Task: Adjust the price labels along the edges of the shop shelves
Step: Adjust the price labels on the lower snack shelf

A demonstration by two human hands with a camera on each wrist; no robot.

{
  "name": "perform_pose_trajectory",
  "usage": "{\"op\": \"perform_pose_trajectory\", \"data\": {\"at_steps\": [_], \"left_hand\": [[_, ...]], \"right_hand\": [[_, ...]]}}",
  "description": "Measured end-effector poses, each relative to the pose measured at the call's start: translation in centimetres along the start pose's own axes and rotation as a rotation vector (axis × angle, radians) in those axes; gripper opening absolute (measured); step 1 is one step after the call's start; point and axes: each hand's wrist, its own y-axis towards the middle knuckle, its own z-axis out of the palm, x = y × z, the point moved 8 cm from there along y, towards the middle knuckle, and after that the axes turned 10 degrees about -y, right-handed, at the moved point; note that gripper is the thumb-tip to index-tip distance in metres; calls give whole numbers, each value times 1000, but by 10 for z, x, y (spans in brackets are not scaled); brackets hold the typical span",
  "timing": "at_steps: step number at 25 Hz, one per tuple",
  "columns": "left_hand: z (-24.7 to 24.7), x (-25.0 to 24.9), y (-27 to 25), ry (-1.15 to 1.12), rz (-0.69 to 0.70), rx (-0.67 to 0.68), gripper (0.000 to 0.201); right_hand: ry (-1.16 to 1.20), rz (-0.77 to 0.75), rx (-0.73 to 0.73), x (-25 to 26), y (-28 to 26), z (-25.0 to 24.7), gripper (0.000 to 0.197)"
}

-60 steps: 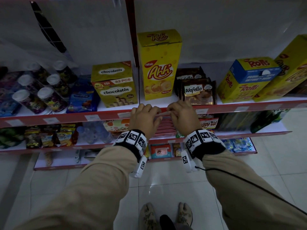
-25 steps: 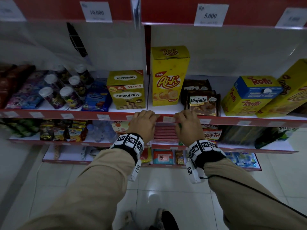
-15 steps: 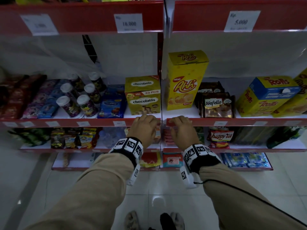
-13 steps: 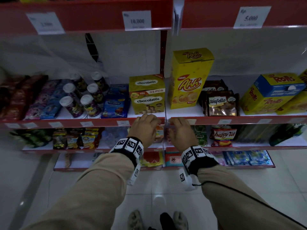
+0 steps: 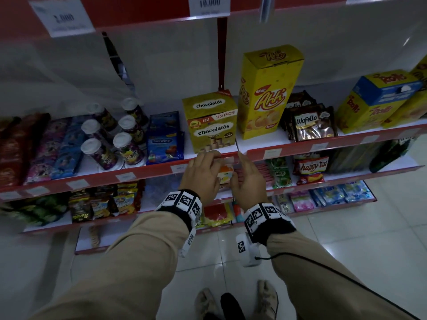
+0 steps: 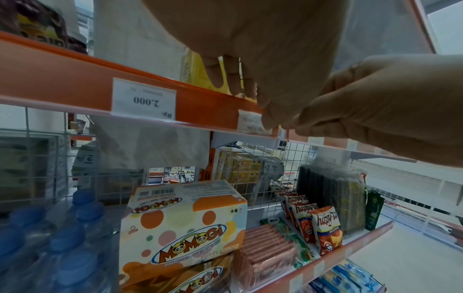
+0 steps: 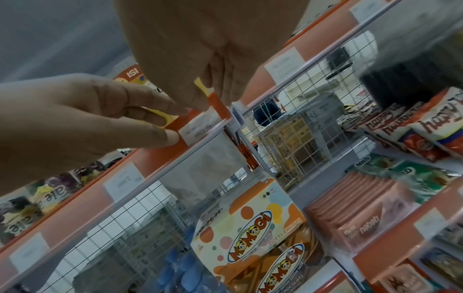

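Here your left hand (image 5: 203,175) and your right hand (image 5: 248,181) were both up at the red shelf edge (image 5: 143,173), close together at the right end of the strip where two shelf sections meet. From the right wrist view, your left hand's fingers (image 7: 160,126) were stretched out almost straight, the tips touching the rail just beside a small white price label (image 7: 200,126) that sat in the clear strip at that end; they were not curled around anything. Your right hand's fingers (image 7: 215,79) hung down loosely over the top of the same rail, tips at the label's upper edge, and I could not tell whether they pinched it or merely touched it. From the left wrist view, a second label reading 2.000 (image 6: 144,99) sat in the strip well to the left of your hands, squarely seated. On the shelf above the rail stood the chocolatos box (image 5: 211,123) just behind your left hand, with the tall yellow Ahh box (image 5: 265,93) to its right. On the shelf below, a Momogi box (image 6: 183,224) sat under your hands, beside Happy Tos bags (image 6: 323,226).
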Motion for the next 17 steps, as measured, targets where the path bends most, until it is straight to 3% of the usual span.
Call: {"op": "perform_pose_trajectory", "data": {"at_steps": [3,9,17], "left_hand": [[-4,-1,3,21,-10,-15,51],[-7,7,0,62,-48,-58,52],[-3,12,4,96,-124,-2,51]], "right_hand": [[-59,-63,6,1,3,-6,49],[-390,-170,86,17,20,-10,40],[-564,-307,116,31,23,-3,39]]}}
